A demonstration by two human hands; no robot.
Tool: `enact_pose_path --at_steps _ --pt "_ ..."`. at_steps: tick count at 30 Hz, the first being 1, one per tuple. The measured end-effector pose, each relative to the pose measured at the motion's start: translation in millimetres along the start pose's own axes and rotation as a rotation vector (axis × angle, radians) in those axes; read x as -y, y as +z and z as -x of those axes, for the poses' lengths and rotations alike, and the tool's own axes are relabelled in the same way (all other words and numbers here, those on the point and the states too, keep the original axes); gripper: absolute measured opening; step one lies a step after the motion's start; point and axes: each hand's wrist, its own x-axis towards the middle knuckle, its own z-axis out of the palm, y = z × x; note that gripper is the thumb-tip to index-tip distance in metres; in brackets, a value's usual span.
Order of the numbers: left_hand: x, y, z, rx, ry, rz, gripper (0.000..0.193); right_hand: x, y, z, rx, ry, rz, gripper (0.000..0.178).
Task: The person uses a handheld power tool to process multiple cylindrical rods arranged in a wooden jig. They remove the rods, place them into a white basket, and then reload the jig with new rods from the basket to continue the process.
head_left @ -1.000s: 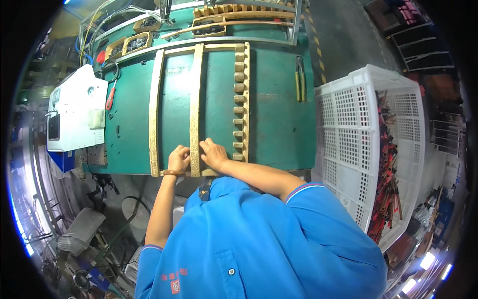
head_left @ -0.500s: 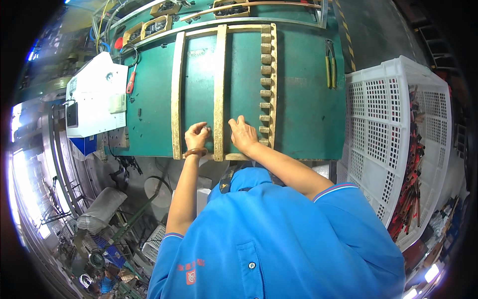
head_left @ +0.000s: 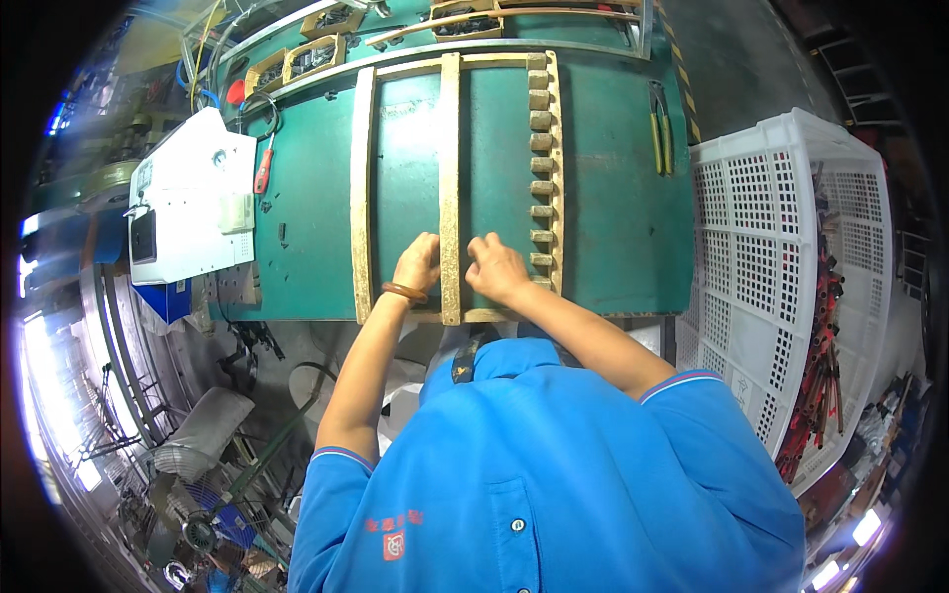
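A wooden frame lies on the green table (head_left: 613,247), with a plain left bar (head_left: 363,188), a plain middle bar (head_left: 450,178) and a right bar (head_left: 557,178) bearing a row of wooden blocks. My left hand (head_left: 417,263), a brown bangle on its wrist, is closed just left of the middle bar near the table's front edge. Across that bar my right hand (head_left: 498,269) has its fingers bent together, between the bar and the blocks. Whatever either hand's fingertips hold, if anything, is too small or hidden to make out.
At left stand a white machine (head_left: 193,198) and a red-handled screwdriver (head_left: 263,170). Pliers with yellow-green handles (head_left: 660,133) lie at right. Small boxes of dark parts (head_left: 314,56) line the back behind a metal rail. Beside the table's right end is a white crate (head_left: 746,247).
My left hand has moved right and forward, up beside the middle bar. The right hand's fingers have curled in more. The whole view has shifted slightly.
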Motion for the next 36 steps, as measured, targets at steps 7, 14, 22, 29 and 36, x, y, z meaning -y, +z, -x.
enact_pose_path --at_steps 7,14,22,29,36 --pt "2 8 0 0.010 -0.154 -0.145 0.017 -5 4 -29 -0.141 0.010 -0.159 0.026" --pt "10 12 -1 -0.067 -0.094 -0.023 0.015 10 24 -33 -0.286 0.053 0.044 0.009" --pt "19 0 -8 0.142 -0.139 -0.069 0.016 9 1 -14 -0.481 0.209 0.005 0.012" --pt "17 -2 -8 0.139 -0.147 -0.014 0.014 26 -45 -43 -0.563 0.192 -0.356 0.013" --pt "2 12 -6 -0.016 -0.234 -0.044 0.012 14 2 -22 -0.326 0.258 0.114 0.012"
